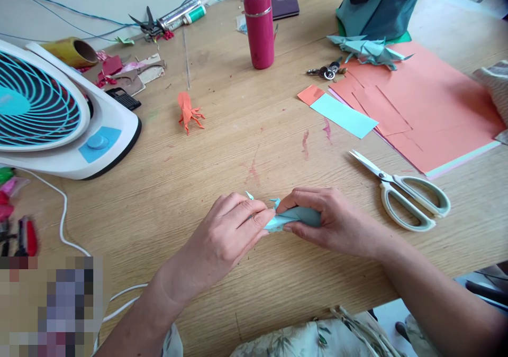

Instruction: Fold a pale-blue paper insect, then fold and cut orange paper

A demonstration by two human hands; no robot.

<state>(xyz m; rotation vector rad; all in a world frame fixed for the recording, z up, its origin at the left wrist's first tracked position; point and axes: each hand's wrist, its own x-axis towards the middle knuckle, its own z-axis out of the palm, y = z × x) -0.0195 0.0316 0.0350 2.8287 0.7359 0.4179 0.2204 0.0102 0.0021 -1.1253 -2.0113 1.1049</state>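
Note:
Between my two hands, low over the front of the table, is a light blue folded paper figure. My left hand grips its left end, fingers bent over it and hiding much of that side. On the other end, my right hand pinches the paper between thumb and fingers. Small pointed paper tips stick up beyond the fingers of my left hand. To the right of my right hand lie white-handled scissors, blades slightly apart. An orange origami insect stands further back on the left.
A white and blue fan stands at the left. At the back is a magenta flask. On the right are orange paper sheets, a light blue strip, keys, a blue origami creature and a teal bag.

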